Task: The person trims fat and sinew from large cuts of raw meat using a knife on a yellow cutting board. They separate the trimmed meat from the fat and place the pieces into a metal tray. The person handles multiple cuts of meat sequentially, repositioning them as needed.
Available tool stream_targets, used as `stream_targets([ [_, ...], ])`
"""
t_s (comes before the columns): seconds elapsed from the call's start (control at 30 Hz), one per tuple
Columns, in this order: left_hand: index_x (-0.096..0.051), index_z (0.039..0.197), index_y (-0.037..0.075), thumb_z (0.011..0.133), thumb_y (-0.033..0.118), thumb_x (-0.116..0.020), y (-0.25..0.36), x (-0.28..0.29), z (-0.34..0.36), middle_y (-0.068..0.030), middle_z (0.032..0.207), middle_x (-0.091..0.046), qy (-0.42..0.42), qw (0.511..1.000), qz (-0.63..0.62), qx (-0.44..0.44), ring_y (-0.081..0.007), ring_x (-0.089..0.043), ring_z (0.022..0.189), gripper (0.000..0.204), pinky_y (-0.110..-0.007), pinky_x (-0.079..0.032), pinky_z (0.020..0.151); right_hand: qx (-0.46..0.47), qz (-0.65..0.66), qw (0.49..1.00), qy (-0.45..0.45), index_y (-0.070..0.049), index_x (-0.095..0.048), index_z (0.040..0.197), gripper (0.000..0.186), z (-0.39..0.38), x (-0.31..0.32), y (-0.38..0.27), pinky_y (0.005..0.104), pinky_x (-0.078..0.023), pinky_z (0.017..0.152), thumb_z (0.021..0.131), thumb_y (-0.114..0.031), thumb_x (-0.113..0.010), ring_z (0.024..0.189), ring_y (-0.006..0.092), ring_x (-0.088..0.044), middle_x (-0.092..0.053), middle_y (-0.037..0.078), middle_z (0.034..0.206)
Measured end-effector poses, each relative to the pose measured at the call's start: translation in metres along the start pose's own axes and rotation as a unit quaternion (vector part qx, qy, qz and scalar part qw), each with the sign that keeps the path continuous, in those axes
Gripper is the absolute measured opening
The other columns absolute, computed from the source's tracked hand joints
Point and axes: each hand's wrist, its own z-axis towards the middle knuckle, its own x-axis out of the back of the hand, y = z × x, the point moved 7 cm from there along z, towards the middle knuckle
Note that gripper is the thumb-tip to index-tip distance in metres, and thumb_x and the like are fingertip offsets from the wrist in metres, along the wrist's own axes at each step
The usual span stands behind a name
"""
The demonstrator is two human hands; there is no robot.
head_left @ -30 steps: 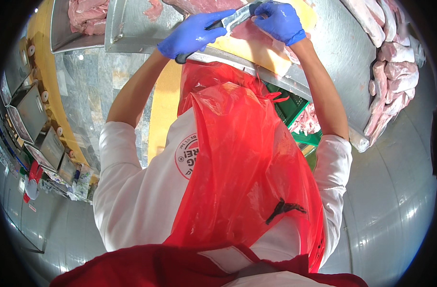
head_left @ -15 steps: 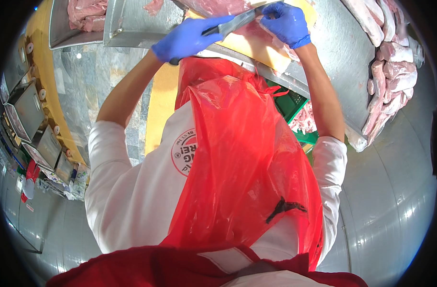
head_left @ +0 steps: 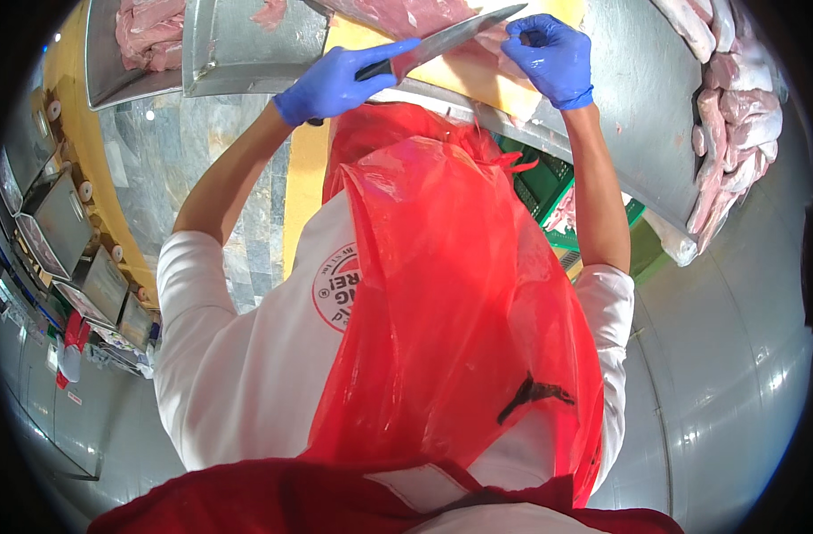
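My left hand [head_left: 335,84], in a blue glove, is closed round the dark handle of a knife [head_left: 455,36]. The blade slants up to the right across a piece of pink meat [head_left: 411,12] on a yellow cutting board [head_left: 482,84]. My right hand [head_left: 558,64], gloved in blue too, is curled at the right of the knife tip, over the board. Its fingertips are bent in close to the meat's edge; whether they pinch a scrap is hidden.
Metal trays stand at the upper left, one holding meat strips [head_left: 151,34]. Several long cuts of meat [head_left: 734,133] lie along the right of the steel table [head_left: 648,107]. Under its edge sits a green crate [head_left: 535,191] with meat pieces. A red plastic apron [head_left: 460,294] covers my front.
The knife has come away from the right hand, its blade now showing up to the tip. My right hand has shifted slightly right and nearer. The view has tilted a little.
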Motion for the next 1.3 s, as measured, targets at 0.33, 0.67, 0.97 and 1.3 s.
stream_targets([
  [0.33, -0.047, 0.152, 0.019, 0.1, 0.023, -0.059, -0.006, -0.014, 0.015, -0.0149, 0.102, -0.071, -0.076, 0.995, 0.051, 0.047, -0.0292, -0.067, 0.078, 0.053, -0.038, -0.054, 0.078, -0.017, 0.073, 0.992, 0.103, -0.006, -0.077, 0.089, 0.02, -0.055, 0.003, 0.01, 0.027, -0.055, 0.065, 0.074, -0.019, -0.081, 0.066, 0.0113, -0.067, -0.073, 0.006, 0.078],
  [0.67, -0.051, 0.148, 0.008, 0.101, 0.008, -0.056, -0.001, -0.03, 0.04, -0.0177, 0.109, -0.068, -0.083, 0.988, 0.127, 0.006, -0.0316, -0.065, 0.091, 0.048, -0.038, -0.051, 0.085, -0.005, 0.086, 0.979, 0.184, -0.007, -0.074, 0.085, 0.012, -0.098, 0.008, 0.004, 0.0267, -0.057, 0.065, 0.075, -0.011, -0.078, 0.068, 0.0128, -0.07, -0.073, 0.005, 0.081],
  [0.97, -0.052, 0.148, 0.016, 0.098, 0.008, -0.059, 0.031, -0.029, 0.069, -0.016, 0.097, -0.066, 0.015, 0.995, 0.091, -0.049, -0.0323, -0.065, 0.088, 0.051, -0.039, -0.053, 0.083, 0.012, 0.114, 0.97, 0.214, -0.008, -0.073, 0.086, 0.012, -0.112, -0.001, -0.003, 0.0277, -0.057, 0.064, 0.075, -0.007, -0.077, 0.069, 0.015, -0.07, -0.073, 0.005, 0.085],
  [1.3, -0.052, 0.148, 0.023, 0.099, 0.013, -0.058, 0.038, -0.05, 0.076, -0.0141, 0.097, -0.066, -0.024, 0.98, 0.199, 0.003, -0.0322, -0.066, 0.085, 0.05, -0.041, -0.055, 0.078, 0.037, 0.115, 0.964, 0.238, -0.009, -0.072, 0.084, 0.012, -0.113, -0.002, -0.008, 0.0286, -0.056, 0.063, 0.074, -0.007, -0.077, 0.069, 0.0179, -0.069, -0.072, 0.006, 0.084],
])
